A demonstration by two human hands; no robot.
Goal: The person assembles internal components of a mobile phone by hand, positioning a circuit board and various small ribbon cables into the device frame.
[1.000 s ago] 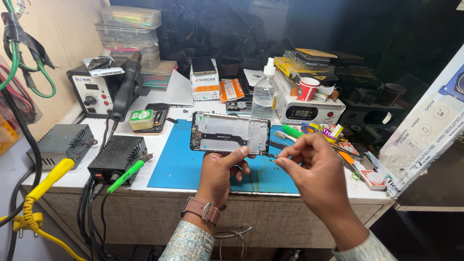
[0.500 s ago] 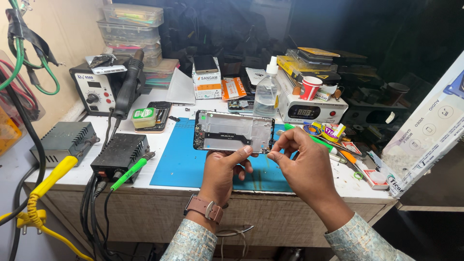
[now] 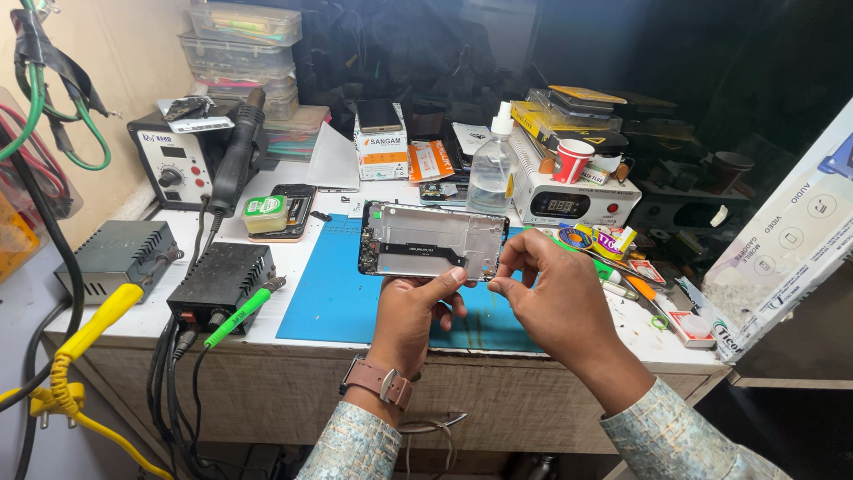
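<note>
Left hand point(image 3: 410, 313) grips the opened phone frame, a silvery metal rectangle with dark circuit board at its left end point(image 3: 433, 241), from below, thumb pressed on its lower edge. The frame is held in the air above the blue rubber work mat point(image 3: 329, 293), long side level, inner side facing the camera. Right hand point(image 3: 555, 298) pinches the frame's lower right corner with thumb and forefinger; whether anything small sits between those fingertips cannot be told. Brown leather strap watch point(image 3: 378, 380) on the left wrist.

All places relative to the mat:
- Left of it, touching its edge: black box-shaped power unit point(image 3: 222, 280) with a green-handled probe point(image 3: 238, 316) lying across it.
- Further left: grey vented metal box point(image 3: 115, 256), yellow cable point(image 3: 80, 342) in front.
- Behind-left: white hot-air station with black handpiece point(image 3: 182, 160), and a small green-lidded tub point(image 3: 266, 213) sitting on a dark phone.
- Behind: clear plastic spray bottle with white nozzle point(image 3: 490, 169), white box-shaped device with digital display point(image 3: 569, 200), red paper cup point(image 3: 571, 160) on top of it.
- Right: clutter of small tools and packets point(image 3: 635, 280).
</note>
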